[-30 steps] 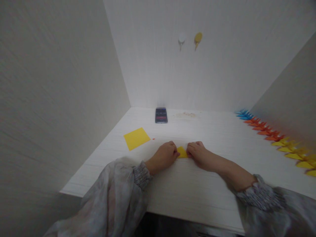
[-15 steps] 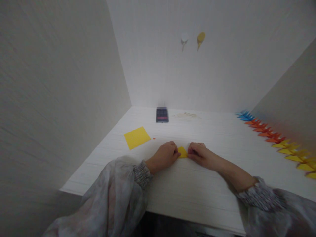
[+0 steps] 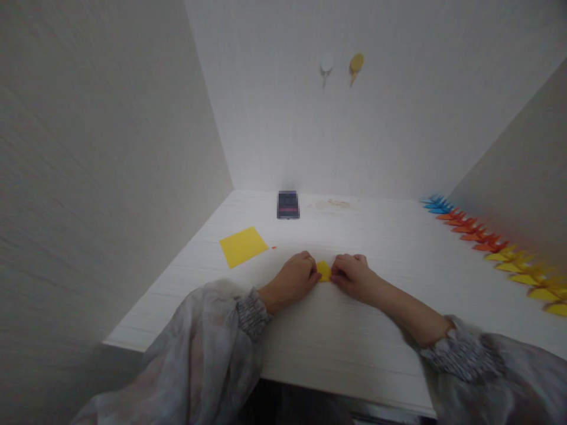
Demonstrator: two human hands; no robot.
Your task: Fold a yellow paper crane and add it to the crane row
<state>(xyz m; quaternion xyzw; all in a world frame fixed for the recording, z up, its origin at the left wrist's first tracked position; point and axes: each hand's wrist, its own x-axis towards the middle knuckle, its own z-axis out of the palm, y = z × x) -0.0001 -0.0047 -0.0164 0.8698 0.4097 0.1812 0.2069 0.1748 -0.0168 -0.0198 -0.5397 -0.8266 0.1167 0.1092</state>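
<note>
A small folded piece of yellow paper [image 3: 323,271] lies on the white table [image 3: 354,330] between my two hands. My left hand [image 3: 293,278] has its fingers curled and pinches the paper's left side. My right hand [image 3: 351,274] is also curled, its fingertips pressed on the paper's right side. Most of the paper is hidden under my fingers. A flat yellow paper square [image 3: 243,245] lies to the left, further back, away from both hands.
A dark small box [image 3: 287,205] stands near the back wall. A row of folded paper pieces, blue [image 3: 436,205], orange [image 3: 469,231] and yellow [image 3: 531,277], runs along the right wall. Walls close in left, back and right. Two hooks [image 3: 341,65] hang on the back wall.
My right hand has slid a little left, closer to my left hand, so less of the yellow paper shows between them. Otherwise only small camera sway.
</note>
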